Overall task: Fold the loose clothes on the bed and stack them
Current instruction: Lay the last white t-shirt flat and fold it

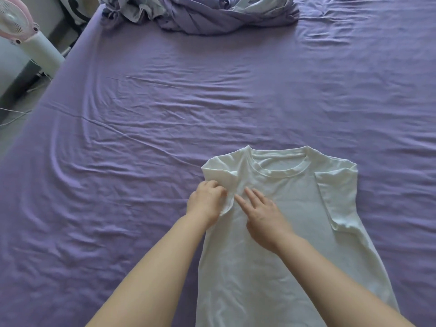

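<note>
— What have you got in your hands at the moment?

— The white T-shirt (283,232), lying flat and face-up on the bed (141,138), collar away from me and hem at my end. My left hand (207,201) pinches the edge of the left sleeve (224,178), which is turned in over the chest. My right hand (262,215) lies just beside it with fingers straight and spread, pressing the cloth down and holding nothing.

— And the other side?

— The right sleeve (335,199) is already folded in over the body. So I'd say I'm partway through the first garment, sides in, lengthwise fold not yet done.

— Where could it go wrong?

— The left sleeve is bunched under my fingers — if I let go without smoothing it, the crease gets trapped in the fold. Thin cloth like this probably slides on a rumpled sheet, so a careless pull could drag the right sleeve open as well.

— Anything else to fold?

— At the far end there's a crumpled purple heap (200,13); bedding or clothes, I can't tell. A pink-and-white fan (28,36) stands off the bed's far left corner. I see no stack.
</note>
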Demonstrator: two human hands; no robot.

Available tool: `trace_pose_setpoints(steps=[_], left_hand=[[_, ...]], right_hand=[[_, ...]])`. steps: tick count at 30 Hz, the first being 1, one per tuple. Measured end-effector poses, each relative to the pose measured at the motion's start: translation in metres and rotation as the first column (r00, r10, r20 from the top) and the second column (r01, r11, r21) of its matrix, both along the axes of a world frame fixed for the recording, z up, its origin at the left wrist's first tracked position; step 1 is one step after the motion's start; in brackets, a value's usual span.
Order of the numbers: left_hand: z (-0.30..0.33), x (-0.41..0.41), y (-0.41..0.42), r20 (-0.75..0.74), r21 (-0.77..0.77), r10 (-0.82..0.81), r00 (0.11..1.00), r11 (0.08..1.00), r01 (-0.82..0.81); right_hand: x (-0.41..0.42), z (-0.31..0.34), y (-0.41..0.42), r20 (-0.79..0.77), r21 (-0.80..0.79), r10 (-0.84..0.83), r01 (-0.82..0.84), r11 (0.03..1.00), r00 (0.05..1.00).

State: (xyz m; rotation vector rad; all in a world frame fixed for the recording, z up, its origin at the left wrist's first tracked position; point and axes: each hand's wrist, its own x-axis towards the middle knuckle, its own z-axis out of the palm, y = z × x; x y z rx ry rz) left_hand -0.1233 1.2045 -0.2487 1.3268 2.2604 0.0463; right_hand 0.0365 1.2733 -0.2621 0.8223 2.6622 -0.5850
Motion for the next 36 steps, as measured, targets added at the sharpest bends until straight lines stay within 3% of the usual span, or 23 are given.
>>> trace_pose_setpoints(steps=[6, 13, 18, 21, 25, 30, 33, 36], left_hand=[[-0.040, 0.034, -0.023, -0.165, -0.243, -0.079, 0.983, 0.969, 0.037], [-0.031, 0.067, -0.032, -0.366, -0.223, -0.113, 0.924, 0.974, 0.031], [-0.024, 0.165, -0.093, -0.174, -0.133, -0.250, 0.952, 0.964, 0.229], [-0.015, 0.217, -0.141, -0.160, 0.026, -0.281, 0.946, 0.957, 0.289], [-0.015, 0.260, -0.201, -0.091, 0.226, -0.351, 0.932, 0.904, 0.362], [-0.010, 0.272, -0.230, 0.026, 0.073, -0.441, 0.897, 0.896, 0.438], [-0.008, 0.268, -0.219, -0.001, -0.023, -0.500, 0.866, 0.866, 0.499], [-0.005, 0.266, -0.201, -0.054, -0.038, -0.515, 0.856, 0.857, 0.514]], right_hand=[[0.025, -0.017, -0.014, 0.100, 0.052, 0.047, -0.053, 0.997, 0.994], [0.108, -0.025, -0.049, 0.066, 0.121, 0.074, -0.081, 0.989, 0.995], [0.160, -0.007, -0.086, 0.085, 0.057, 0.049, -0.054, 0.997, 0.995], [0.191, 0.003, -0.110, 0.094, 0.063, 0.037, -0.043, 0.997, 0.995], [0.232, 0.004, -0.141, -0.052, 0.066, 0.032, -0.029, 0.997, 0.998], [0.279, 0.004, -0.181, -0.084, -0.031, 0.080, -0.082, 0.996, 0.993], [0.285, 0.001, -0.186, -0.027, -0.070, 0.090, -0.092, 0.993, 0.996], [0.271, 0.003, -0.176, -0.090, -0.021, 0.043, -0.045, 0.999, 0.995]])
